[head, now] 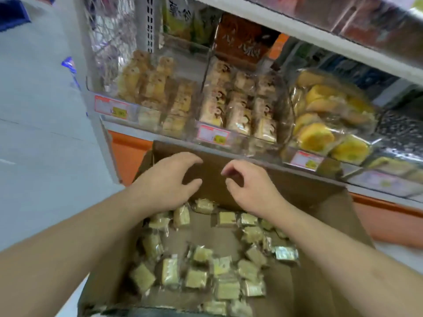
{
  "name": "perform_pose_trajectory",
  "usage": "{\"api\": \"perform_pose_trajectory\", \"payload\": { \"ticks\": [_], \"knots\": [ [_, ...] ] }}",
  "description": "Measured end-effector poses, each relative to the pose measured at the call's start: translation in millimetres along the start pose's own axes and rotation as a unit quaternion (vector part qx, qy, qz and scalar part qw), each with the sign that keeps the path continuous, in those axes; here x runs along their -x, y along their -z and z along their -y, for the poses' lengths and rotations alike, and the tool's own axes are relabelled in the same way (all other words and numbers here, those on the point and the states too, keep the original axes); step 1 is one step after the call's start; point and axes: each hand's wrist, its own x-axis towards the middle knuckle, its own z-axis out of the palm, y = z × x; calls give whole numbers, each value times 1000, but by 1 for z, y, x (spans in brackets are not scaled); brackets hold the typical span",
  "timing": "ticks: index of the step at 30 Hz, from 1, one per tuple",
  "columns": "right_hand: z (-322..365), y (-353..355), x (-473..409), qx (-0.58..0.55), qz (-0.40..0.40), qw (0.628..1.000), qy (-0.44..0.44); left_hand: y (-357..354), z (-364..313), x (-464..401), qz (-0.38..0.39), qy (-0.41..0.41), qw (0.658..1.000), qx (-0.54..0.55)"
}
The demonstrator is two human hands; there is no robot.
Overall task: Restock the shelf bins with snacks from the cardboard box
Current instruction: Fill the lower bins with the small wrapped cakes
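An open cardboard box (304, 193) stands below the shelf, its bottom strewn with several small wrapped yellow-green snack squares (199, 276). My left hand (169, 181) hovers over the far end of the box, fingers loosely curled and holding nothing. My right hand (251, 186) is beside it in the same pose, also holding nothing. Both are just above the farthest snacks (203, 205). Above the box, clear shelf bins (229, 136) hold wrapped cakes: golden pieces at left (151, 83), pale bars in the middle (240, 106), yellow round cakes at right (325, 115).
Price tags (212, 135) are fixed to the bin fronts. An orange base panel (386, 216) runs under the shelf. A higher white shelf (320, 33) carries more packets. Grey floor (41, 133) lies to the left, with a blue item (71, 65) on it.
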Motion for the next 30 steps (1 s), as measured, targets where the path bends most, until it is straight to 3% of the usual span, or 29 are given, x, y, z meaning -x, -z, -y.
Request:
{"api": "perform_pose_trajectory", "payload": {
  "ticks": [3,6,14,19,24,26,28,30],
  "knots": [
    [-50,-31,31,26,96,992,-81,-64,12,2,82,48,995,-9],
    [-83,-68,46,31,165,980,-105,-119,46,3,130,115,985,-28],
    [-136,-163,37,-76,204,967,-131,-168,143,-35,186,252,949,-40],
    [-173,-184,42,-136,202,954,-175,-186,162,-56,255,257,922,-136],
    [-211,-200,61,-137,242,934,-223,-185,154,-55,260,179,908,-276],
    [-212,-202,71,-103,301,923,-216,-181,151,-53,242,165,926,-238],
    [-209,-205,80,-53,370,907,-195,-175,141,-48,206,186,954,-112],
    [-203,-210,89,-8,425,889,-171,-172,127,-43,199,214,956,8]
  ]
}}
